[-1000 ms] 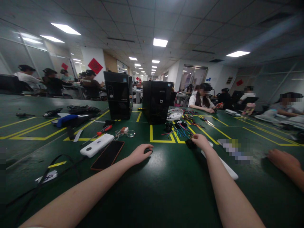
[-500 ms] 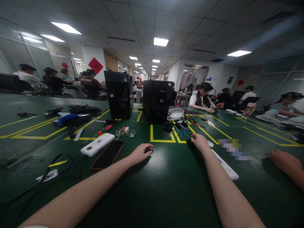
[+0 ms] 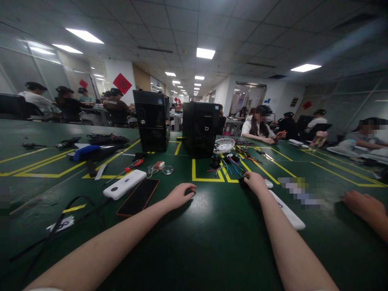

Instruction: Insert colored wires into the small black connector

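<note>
My left hand [image 3: 181, 195] rests on the green table, its fingers loosely bent and apart, with nothing in them. Left of it lies a dark smartphone [image 3: 138, 197] with an orange-brown edge. My right hand [image 3: 256, 183] is closed at the near end of a bundle of coloured wires [image 3: 232, 164]. A small black piece [image 3: 243, 182] shows at its fingertips; its kind is too dark to make out. Just beyond the right wrist are a white rounded object [image 3: 268, 183] and a long white power bank [image 3: 289, 214], partly hidden by my forearm.
Two black computer cases [image 3: 151, 121] stand at the back. A white basket [image 3: 224, 144] is behind the wires. To the left lie another white power bank [image 3: 125, 184], a red screwdriver [image 3: 134, 165], glasses [image 3: 167, 170] and black cables. Another person's hand [image 3: 365, 206] rests at far right.
My right fingertips have dipped very slightly, and more of the small black piece shows beneath them. The left hand stays in place.
</note>
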{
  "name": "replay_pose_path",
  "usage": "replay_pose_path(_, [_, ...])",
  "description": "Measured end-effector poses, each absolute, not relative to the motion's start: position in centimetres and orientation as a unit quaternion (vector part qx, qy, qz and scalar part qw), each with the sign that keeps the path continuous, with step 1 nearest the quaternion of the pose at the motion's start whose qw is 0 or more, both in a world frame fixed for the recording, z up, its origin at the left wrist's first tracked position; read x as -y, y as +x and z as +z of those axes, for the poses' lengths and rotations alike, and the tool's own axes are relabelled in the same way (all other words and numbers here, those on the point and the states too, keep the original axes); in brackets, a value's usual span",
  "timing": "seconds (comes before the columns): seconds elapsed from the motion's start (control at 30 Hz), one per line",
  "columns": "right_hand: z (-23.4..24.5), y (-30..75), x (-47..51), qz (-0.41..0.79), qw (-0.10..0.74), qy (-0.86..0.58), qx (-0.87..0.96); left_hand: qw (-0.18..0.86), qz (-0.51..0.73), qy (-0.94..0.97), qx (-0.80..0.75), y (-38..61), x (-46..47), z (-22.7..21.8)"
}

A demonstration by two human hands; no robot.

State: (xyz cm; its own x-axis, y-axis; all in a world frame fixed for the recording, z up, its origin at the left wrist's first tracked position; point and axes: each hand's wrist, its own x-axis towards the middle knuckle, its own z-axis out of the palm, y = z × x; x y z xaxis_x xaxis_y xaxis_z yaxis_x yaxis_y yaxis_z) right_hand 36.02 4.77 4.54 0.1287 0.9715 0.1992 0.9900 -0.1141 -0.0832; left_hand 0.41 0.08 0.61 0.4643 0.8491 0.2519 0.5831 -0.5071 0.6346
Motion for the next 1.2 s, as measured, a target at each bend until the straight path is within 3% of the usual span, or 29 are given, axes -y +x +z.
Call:
replay_pose_path(0.33, [4.5,36.9,-4.9,0.005,0.088,-0.749,0.657,0.244,0.275,0.82,-0.439,1.2,0.4,1.0])
replay_pose_path(0.57, [4.8,38.1,-4.6,-0.024,0.16,-0.797,0.582,0.249,0.272,0.821,-0.436,0.7,0.3,1.0])
replay_pose_path(1.2, [4.1,37.6,-4.7,-0.027,0.128,-0.775,0.619,0.237,0.27,0.827,-0.432,0.4,0.1,0.9])
